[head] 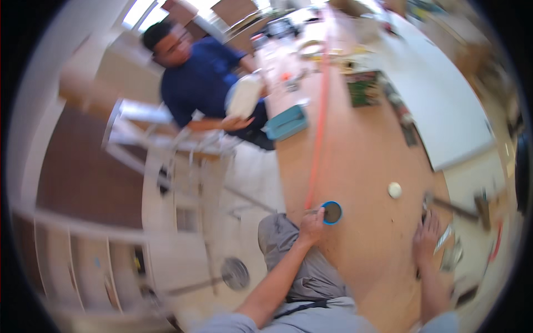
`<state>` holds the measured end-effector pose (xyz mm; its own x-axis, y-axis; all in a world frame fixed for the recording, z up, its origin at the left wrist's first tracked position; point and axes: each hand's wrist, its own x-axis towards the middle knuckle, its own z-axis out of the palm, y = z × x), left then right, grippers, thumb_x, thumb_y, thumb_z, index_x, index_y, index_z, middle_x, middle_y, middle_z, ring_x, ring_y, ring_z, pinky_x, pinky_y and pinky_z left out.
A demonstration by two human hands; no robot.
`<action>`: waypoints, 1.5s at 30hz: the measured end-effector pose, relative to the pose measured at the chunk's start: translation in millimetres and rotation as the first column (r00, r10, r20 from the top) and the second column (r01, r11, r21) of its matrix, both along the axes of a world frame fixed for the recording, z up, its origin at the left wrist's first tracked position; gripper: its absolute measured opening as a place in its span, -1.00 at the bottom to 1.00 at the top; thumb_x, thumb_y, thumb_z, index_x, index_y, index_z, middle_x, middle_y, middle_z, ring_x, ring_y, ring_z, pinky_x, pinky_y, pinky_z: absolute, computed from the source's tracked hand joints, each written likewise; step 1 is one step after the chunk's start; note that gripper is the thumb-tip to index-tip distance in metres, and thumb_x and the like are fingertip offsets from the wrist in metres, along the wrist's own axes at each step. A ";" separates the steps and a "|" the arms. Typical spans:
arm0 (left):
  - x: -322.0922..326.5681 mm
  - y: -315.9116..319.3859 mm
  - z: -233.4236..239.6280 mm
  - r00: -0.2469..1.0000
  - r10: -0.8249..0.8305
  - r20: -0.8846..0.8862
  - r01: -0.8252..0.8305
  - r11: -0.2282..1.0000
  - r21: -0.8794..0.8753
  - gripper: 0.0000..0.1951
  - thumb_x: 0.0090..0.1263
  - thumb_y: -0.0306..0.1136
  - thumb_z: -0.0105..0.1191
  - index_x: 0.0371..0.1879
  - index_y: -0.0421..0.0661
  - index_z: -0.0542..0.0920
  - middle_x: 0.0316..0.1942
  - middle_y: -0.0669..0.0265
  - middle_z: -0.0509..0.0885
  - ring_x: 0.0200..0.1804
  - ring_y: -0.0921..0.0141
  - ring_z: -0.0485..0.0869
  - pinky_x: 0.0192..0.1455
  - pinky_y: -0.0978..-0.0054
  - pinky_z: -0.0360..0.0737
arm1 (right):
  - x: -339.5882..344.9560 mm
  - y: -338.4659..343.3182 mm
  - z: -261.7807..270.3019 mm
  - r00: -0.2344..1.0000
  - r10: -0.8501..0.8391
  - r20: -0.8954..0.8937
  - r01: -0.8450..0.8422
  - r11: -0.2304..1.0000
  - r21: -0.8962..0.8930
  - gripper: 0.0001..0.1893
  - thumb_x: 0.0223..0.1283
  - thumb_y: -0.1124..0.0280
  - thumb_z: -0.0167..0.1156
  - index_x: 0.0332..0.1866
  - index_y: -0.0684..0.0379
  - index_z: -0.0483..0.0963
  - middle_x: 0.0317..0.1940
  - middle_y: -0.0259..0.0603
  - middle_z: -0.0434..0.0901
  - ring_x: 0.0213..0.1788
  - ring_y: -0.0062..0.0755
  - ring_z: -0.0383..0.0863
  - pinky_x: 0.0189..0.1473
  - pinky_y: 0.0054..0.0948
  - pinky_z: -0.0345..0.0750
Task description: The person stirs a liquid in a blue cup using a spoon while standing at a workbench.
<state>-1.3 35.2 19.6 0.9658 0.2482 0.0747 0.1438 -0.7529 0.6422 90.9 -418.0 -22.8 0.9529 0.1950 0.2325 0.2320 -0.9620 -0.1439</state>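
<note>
My left hand point(311, 227) is closed around the side of a blue-rimmed mug point(332, 212) with a brownish inside, at the left edge of the wooden bench top point(358, 166). Over at the right edge of the bench, my right hand point(427, 237) rests on or near a small dark object; blur hides whether it grips it. A hammer-like tool point(454, 207) lies just beyond those fingers. Between my hands and farther forward is a small round cream-coloured lid or disc point(394, 190). A red-orange strip point(320, 137) runs along the bench and ends near my left hand.
A co-worker point(200, 83) at the bench's left side holds a pale oblong object point(245, 96). Near them is a teal tray point(286, 123). A large white panel point(445, 108) lies at the right, beside a green patterned box or packet point(363, 89). A white metal frame point(166, 141) stands left.
</note>
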 end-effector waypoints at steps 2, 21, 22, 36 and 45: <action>-5.3 9.5 8.0 0.961 0.042 -0.273 -0.073 0.992 -0.103 -0.49 0.81 -0.09 -0.13 -0.18 -0.23 0.78 -0.37 -0.11 0.76 -0.21 -0.11 0.79 -0.12 -0.06 0.63 | 9.8 14.5 9.9 0.998 0.020 -0.053 -0.018 0.999 0.031 -0.45 0.60 0.31 0.11 0.55 0.40 0.38 0.59 0.18 0.40 0.67 0.15 0.32 0.71 0.08 0.18; -8.0 5.1 -13.0 0.945 0.171 -0.277 -0.214 0.968 -0.130 -0.34 0.82 0.05 -0.21 -0.19 -0.31 0.79 -0.23 -0.27 0.77 -0.02 -0.25 0.76 0.05 -0.14 0.63 | 3.8 -2.3 -23.1 1.000 -0.021 0.003 0.021 1.000 0.013 -0.40 0.56 0.23 0.14 0.55 0.37 0.38 0.60 0.17 0.41 0.69 0.13 0.31 0.71 0.16 0.14; -7.8 8.8 -18.8 0.964 0.195 -0.179 -0.217 0.970 -0.108 -0.34 0.82 0.05 -0.21 -0.25 -0.31 0.78 -0.28 -0.24 0.77 -0.06 -0.25 0.76 0.01 -0.13 0.63 | 7.2 0.2 -26.9 0.999 -0.015 0.046 0.014 1.000 0.025 -0.42 0.57 0.23 0.14 0.54 0.37 0.39 0.56 0.17 0.44 0.66 0.11 0.35 0.70 0.13 0.17; -9.5 -7.4 -6.3 0.963 0.226 -0.143 -0.261 0.915 -0.308 -0.34 0.83 0.08 -0.12 -0.49 -0.20 0.65 -0.68 0.31 0.56 -0.64 0.43 0.61 -0.55 0.38 0.54 | 6.8 -3.3 -14.0 0.995 -0.010 0.096 0.008 1.000 0.015 -0.43 0.57 0.17 0.15 0.52 0.31 0.45 0.55 0.11 0.50 0.63 0.07 0.42 0.66 0.11 0.27; -9.6 9.2 -17.4 0.942 0.193 -0.275 -0.216 0.975 -0.055 -0.41 0.82 0.06 -0.25 -0.12 -0.20 0.73 -0.34 -0.13 0.76 -0.16 -0.21 0.74 -0.10 -0.12 0.58 | 5.5 0.8 -2.4 0.997 0.000 0.071 -0.004 0.998 0.063 -0.43 0.58 0.18 0.15 0.52 0.33 0.44 0.54 0.19 0.48 0.62 0.17 0.41 0.65 0.20 0.25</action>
